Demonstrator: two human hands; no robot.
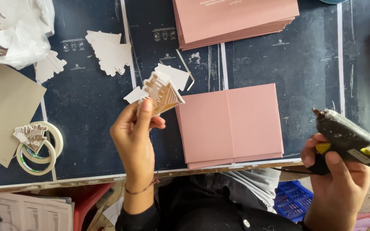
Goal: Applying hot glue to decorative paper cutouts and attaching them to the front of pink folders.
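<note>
Left hand (134, 130) fingers pinch a gold-patterned tree-shaped card cutout (162, 93); right hand (337, 171) fingers grip a black glue gun (348, 140). Gluing step appears in hand: the nozzle, well right of the pinching fingers, must meet the cutout.

Left hand (135, 128), centre-left of the frame: bare, with a thin dark cord bracelet (141, 189) around the wrist. Below the bracelet a black sleeve cuff (135, 218) begins at the lower edge of the frame. Right hand (337, 184), lower right of the frame: bare, no ring or band visible; a dark cuff edge shows at the frame bottom. Lower centre: black garment (202, 209) with a small round button, and a pale grey cloth fold (258, 182) with light stripes above it.
</note>
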